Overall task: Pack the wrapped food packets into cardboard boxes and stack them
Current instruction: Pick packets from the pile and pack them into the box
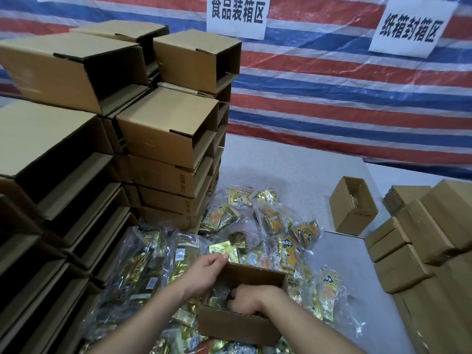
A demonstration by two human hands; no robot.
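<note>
Packets being packed into an open box

The box [240, 325] rim is gripped by the left hand [204, 273]; inside, a packet [217, 301] is grasped by the right hand [251, 298].

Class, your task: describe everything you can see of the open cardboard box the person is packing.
The open cardboard box is small, plain brown corrugated card, its fluted edge showing along the near rim. It sits upright, top open, on the heap of gold wrapped packets. Gold packets show dimly inside. The left hand rests at its far left corner; the right hand reaches inside, fingers curled among the packets.
</note>
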